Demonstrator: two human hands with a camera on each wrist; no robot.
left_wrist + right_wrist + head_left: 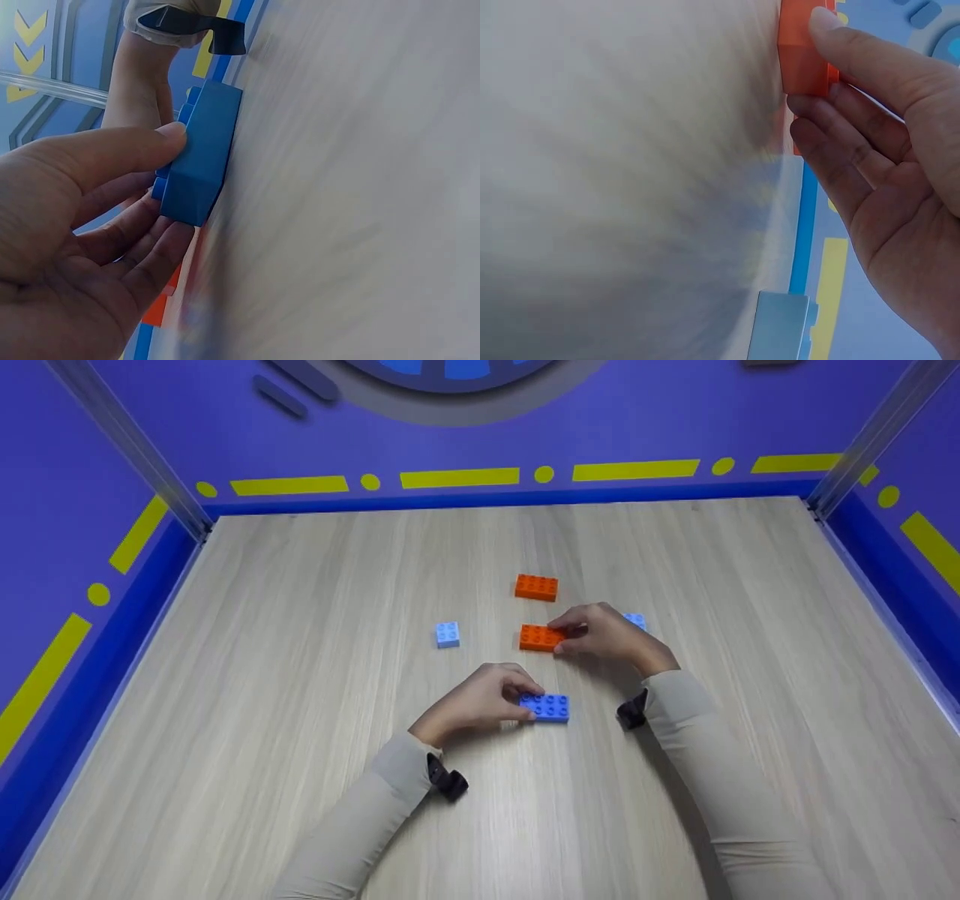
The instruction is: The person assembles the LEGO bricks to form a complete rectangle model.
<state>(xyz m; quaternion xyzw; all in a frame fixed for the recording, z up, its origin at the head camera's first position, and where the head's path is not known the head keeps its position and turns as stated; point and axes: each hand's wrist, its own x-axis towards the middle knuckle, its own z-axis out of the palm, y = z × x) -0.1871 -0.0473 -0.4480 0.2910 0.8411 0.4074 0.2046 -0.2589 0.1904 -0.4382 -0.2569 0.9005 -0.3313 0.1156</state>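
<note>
Nearest to me on the wooden table, a blue eight-stud toy brick (552, 709) lies stud side up. My left hand (487, 696) pinches its left end between thumb and fingers; in the left wrist view the thumb presses the side of the blue brick (201, 150). Farther up, my right hand (607, 634) grips the right end of an orange brick (537, 638) of the same length. The right wrist view shows the thumb on one side of that orange brick (801, 64) and fingertips at its end.
Behind the held orange brick lies a second orange brick (536, 587). A small light blue brick (448, 634) sits to the left, and another light blue brick (635, 620) is partly hidden behind my right hand. Purple-blue walls (480, 450) border the table (300, 622).
</note>
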